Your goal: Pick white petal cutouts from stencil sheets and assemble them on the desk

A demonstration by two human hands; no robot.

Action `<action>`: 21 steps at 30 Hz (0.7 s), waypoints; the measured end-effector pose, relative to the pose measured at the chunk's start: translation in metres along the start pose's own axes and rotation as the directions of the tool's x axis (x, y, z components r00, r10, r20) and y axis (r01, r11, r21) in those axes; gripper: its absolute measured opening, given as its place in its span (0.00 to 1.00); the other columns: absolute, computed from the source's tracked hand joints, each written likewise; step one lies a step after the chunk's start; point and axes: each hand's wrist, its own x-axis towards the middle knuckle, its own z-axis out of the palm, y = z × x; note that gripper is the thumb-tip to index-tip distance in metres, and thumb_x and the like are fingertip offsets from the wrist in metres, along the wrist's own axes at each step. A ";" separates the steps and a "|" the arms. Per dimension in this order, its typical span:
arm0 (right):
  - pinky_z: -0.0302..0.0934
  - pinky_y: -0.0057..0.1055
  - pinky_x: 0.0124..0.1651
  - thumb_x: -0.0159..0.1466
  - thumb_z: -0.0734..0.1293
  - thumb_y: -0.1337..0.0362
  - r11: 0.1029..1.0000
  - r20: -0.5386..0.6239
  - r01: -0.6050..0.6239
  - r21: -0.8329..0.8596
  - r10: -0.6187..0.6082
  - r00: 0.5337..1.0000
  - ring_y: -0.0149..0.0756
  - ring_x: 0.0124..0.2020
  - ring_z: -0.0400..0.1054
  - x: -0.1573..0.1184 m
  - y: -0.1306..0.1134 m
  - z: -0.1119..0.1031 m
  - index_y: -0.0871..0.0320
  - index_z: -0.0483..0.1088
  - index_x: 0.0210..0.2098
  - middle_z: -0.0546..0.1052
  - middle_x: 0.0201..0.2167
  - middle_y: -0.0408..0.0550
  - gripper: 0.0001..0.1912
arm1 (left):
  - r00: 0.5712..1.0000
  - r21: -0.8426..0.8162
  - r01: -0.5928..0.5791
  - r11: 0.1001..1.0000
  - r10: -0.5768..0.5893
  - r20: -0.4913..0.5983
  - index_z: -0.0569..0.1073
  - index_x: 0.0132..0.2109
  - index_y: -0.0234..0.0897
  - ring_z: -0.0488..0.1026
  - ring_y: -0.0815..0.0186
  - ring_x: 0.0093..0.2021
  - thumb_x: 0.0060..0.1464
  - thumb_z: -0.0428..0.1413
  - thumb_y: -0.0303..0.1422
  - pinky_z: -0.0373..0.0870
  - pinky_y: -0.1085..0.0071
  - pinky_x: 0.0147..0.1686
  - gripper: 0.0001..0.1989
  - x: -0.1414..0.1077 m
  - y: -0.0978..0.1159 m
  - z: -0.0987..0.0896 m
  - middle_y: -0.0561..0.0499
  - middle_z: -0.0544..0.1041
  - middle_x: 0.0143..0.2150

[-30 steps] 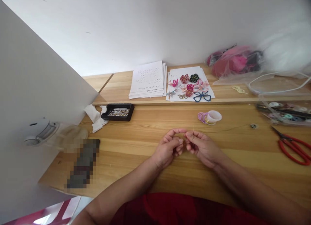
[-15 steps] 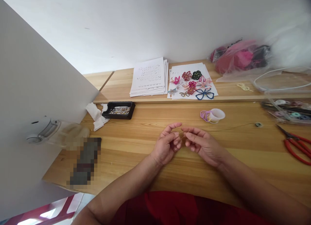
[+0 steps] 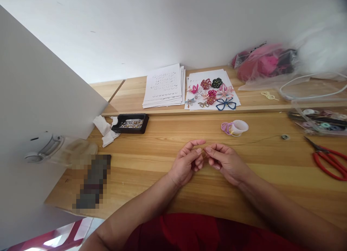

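We see two bare hands meeting close above the table [image 3: 159, 160], fingertips nearly together, with a thin golden strand [image 3: 204, 152] in the small gap between them; on the left hand [image 3: 184, 164] the thumb is pressed against the curled fingers, gripping the strand, while the index finger stretches out above, straight and apart from the thumb; on the right hand [image 3: 227, 162] the thumb and index finger are closed in a pinch on the strand's other side, the remaining fingers loosely bent beneath; the strand is so fine that we cannot tell its exact shape or where it ends.

Beyond the right hand we make out a thin line [image 3: 255, 142] running over the table to a small coil [image 3: 285, 137]; whether it joins the strand we cannot tell, since the fingers hide that part; behind the hands stands a white cup [image 3: 241, 126] with purple loops [image 3: 226, 128] at its side; the red-handled scissors [image 3: 329, 160] lie well to the right.
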 end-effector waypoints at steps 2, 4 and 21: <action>0.43 0.25 0.20 0.54 0.76 0.56 1.000 -0.026 0.002 0.005 -0.002 1.000 0.25 0.18 0.55 0.000 -0.001 0.001 0.59 0.72 0.25 0.68 0.17 0.41 0.14 | 1.000 -0.002 -0.009 1.000 0.009 -0.017 0.70 0.51 0.34 0.49 0.75 0.19 0.55 0.59 0.32 0.47 0.77 0.19 0.17 0.000 0.001 0.001 0.62 0.55 0.18; 0.43 0.25 0.19 0.52 0.77 0.56 1.000 -0.055 0.008 0.023 -0.007 0.998 0.24 0.19 0.56 0.000 -0.002 0.002 0.58 0.72 0.25 0.68 0.18 0.41 0.15 | 0.999 -0.005 -0.011 1.000 0.011 -0.043 0.70 0.49 0.34 0.45 0.76 0.19 0.53 0.59 0.30 0.46 0.77 0.19 0.16 -0.001 0.001 0.003 0.63 0.52 0.18; 0.53 0.22 0.20 0.55 0.76 0.59 0.973 -0.076 -0.066 0.221 0.085 0.993 0.24 0.22 0.65 0.004 -0.005 -0.006 0.57 0.76 0.37 0.73 0.29 0.41 0.14 | 0.990 -0.075 -0.068 0.995 0.059 -0.125 0.72 0.49 0.34 0.46 0.76 0.21 0.53 0.60 0.30 0.49 0.78 0.21 0.16 0.002 0.006 -0.003 0.62 0.53 0.20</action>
